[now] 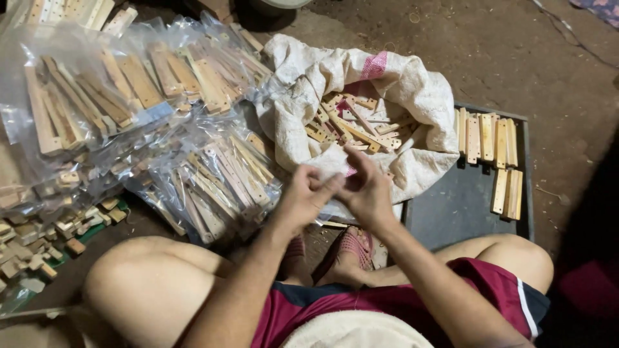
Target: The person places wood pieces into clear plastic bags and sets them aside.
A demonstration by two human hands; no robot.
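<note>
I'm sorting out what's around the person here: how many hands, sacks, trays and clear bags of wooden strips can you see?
Hands: 2, the left hand and right hand
White sack: 1
Dark tray: 1
Clear bags of wooden strips: at least 2; they overlap, so no exact count
Total: at least 6

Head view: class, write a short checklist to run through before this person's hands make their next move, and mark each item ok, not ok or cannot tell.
1. Left hand and right hand both in view: ok.
2. Hands meet in front of the white sack: ok.
3. A wooden strip held between the hands: cannot tell, fingers hide it.
4. Sack open, wooden strips showing inside: ok.
5. Dark tray has bare space beside its rows of strips: ok.
6. Clear bags of strips lie apart from the hands: ok.
</note>
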